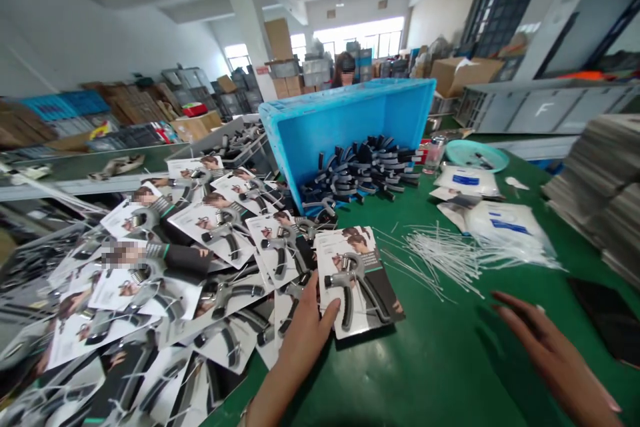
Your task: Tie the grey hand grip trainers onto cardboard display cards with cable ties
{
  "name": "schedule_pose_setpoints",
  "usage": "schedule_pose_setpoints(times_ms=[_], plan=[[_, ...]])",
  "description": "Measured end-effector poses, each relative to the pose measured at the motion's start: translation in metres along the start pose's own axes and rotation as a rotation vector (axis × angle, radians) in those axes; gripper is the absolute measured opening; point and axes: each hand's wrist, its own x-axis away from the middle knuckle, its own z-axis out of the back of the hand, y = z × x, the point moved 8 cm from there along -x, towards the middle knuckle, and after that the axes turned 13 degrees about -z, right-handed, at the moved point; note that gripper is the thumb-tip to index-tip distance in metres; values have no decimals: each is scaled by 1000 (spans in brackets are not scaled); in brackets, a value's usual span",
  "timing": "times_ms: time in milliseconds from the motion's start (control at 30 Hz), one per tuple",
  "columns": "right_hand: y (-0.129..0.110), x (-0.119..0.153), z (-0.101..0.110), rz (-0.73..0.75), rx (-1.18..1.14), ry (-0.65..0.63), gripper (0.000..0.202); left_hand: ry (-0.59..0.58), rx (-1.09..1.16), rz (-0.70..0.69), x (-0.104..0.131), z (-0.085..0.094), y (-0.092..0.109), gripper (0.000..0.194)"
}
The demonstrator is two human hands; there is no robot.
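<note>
My left hand [311, 317] grips the left edge of a printed card with a hand grip strengthener [353, 287] on it, thumb on the front, fingers behind. The strengthener is grey and black with a metal spring, and thin white ties cross its handles. My right hand [533, 333] hovers over the green table with fingers stretched out and nothing in it. Just beyond it lies a loose heap of white cable ties [443, 253]. To the left, many carded hand grips [225, 230] overlap in a big pile.
A blue crate [325, 127] lies on its side with loose hand grips [360, 170] spilling out. Bags of cable ties [505, 223], a turquoise plate [477, 153] and a glass jar [433, 155] stand at the back right. A dark phone [607, 310] lies right, below stacked cards [605, 193]. A person [345, 70] is behind the crate.
</note>
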Motion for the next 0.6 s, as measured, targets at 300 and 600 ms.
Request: schedule_pose_setpoints(times_ms=[300, 600], plan=[[-108, 60, -204, -104, -387, -770, 67, 6, 222, -63, -26, -9, 6, 66], [-46, -17, -196, -264, -435, -740, 61, 191, 38, -216, -110, 70, -1, 49]])
